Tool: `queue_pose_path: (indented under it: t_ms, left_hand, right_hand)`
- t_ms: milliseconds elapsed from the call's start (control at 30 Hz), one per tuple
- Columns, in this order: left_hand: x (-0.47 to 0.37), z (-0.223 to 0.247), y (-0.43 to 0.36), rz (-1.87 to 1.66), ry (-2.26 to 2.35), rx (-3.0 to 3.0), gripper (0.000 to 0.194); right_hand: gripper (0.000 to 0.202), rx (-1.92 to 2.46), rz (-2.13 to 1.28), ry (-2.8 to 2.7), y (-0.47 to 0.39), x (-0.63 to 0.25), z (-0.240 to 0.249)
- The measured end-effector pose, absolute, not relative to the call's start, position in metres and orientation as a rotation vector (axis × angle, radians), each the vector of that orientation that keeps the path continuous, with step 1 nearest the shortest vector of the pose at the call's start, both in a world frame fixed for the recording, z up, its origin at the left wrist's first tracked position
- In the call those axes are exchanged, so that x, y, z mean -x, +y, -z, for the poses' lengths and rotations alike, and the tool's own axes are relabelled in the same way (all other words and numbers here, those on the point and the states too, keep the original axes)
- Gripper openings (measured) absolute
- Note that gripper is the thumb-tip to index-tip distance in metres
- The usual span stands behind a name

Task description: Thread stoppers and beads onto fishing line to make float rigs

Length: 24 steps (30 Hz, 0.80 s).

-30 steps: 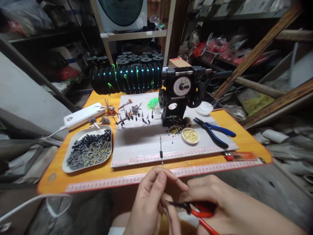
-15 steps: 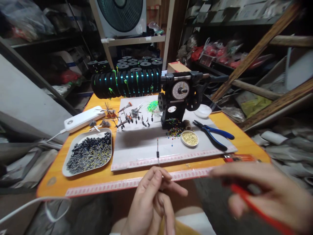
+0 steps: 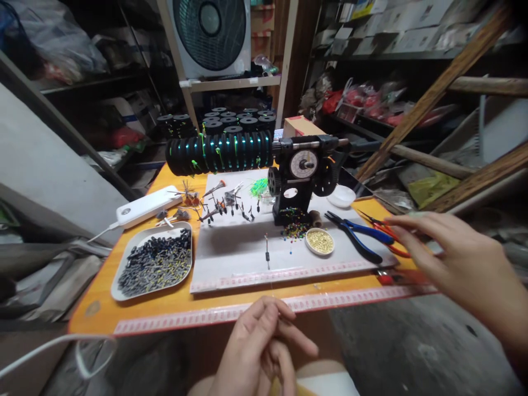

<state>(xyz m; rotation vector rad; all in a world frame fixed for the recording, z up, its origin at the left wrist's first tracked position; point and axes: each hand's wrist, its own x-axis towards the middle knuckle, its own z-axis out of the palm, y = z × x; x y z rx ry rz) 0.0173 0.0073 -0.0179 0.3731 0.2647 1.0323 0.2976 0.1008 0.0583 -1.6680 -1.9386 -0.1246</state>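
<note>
At table edge | left hand point(image 3: 259, 346) grip pinching thin line | right hand point(image 3: 457, 264) grip wide beside red-handled pliers point(image 3: 385, 234)

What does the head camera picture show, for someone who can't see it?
The right hand reaches over red-handled pliers on an orange table, while the left hand pinches a thin line near the front edge.
</note>
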Motion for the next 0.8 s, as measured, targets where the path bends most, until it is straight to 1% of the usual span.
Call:
queue_pose_path:
  t_ms: [67, 100, 167, 233, 300, 367, 467, 500, 533, 600, 633, 733, 800]
  left_hand:
    - [-0.019, 0.017, 0.005, -1.013, 0.362, -0.449, 0.031]
    - [-0.019, 0.015, 0.002, -1.002, 0.441, -0.487, 0.03]
    - [-0.02, 0.008, -0.004, -0.99, 0.663, -0.585, 0.028]
    - [-0.018, 0.001, -0.01, -1.032, 0.937, -0.772, 0.025]
    - [-0.015, -0.005, -0.013, -1.139, 1.163, -1.049, 0.015]
    - [-0.011, -0.011, -0.012, -1.308, 1.301, -1.27, 0.001]
    - [-0.004, -0.021, 0.0, -1.558, 1.383, -1.326, 0.033]
    - [-0.002, -0.024, 0.005, -1.593, 1.386, -1.306, 0.038]
    - [-0.001, -0.028, 0.01, -1.597, 1.369, -1.28, 0.035]
    - [-0.001, -0.033, 0.02, -1.508, 1.286, -1.208, 0.02]
    - [-0.001, -0.035, 0.023, -1.448, 1.24, -1.156, 0.016]
    - [-0.004, -0.032, 0.024, -1.309, 1.16, -1.028, 0.017]
    - [-0.005, -0.025, 0.017, -1.27, 1.093, -1.02, 0.025]
  right_hand:
    - [0.035, 1.56, -0.073, -1.969, 0.084, -0.262, -0.064]
    - [0.034, 1.495, -0.254, -2.009, 0.079, -0.242, -0.065]
    - [0.033, 1.262, -1.092, -1.812, 0.078, -0.204, -0.065]
    - [0.04, 1.134, -1.322, -1.735, 0.084, -0.174, -0.063]
    - [0.036, 1.032, -1.453, -1.685, 0.092, -0.156, -0.062]
    - [0.033, 0.943, -1.562, -1.633, 0.096, -0.148, -0.064]
    - [0.03, 0.847, -1.683, -1.553, 0.092, -0.146, -0.071]
    - [0.028, 0.823, -1.708, -1.528, 0.09, -0.146, -0.074]
    - [0.026, 0.806, -1.724, -1.503, 0.088, -0.145, -0.075]
    - [0.021, 0.789, -1.739, -1.452, 0.084, -0.144, -0.077]
    - [0.02, 0.787, -1.747, -1.424, 0.083, -0.144, -0.078]
    - [0.022, 0.776, -1.797, -1.313, 0.082, -0.144, -0.077]
    - [0.029, 0.756, -1.855, -1.222, 0.083, -0.145, -0.076]
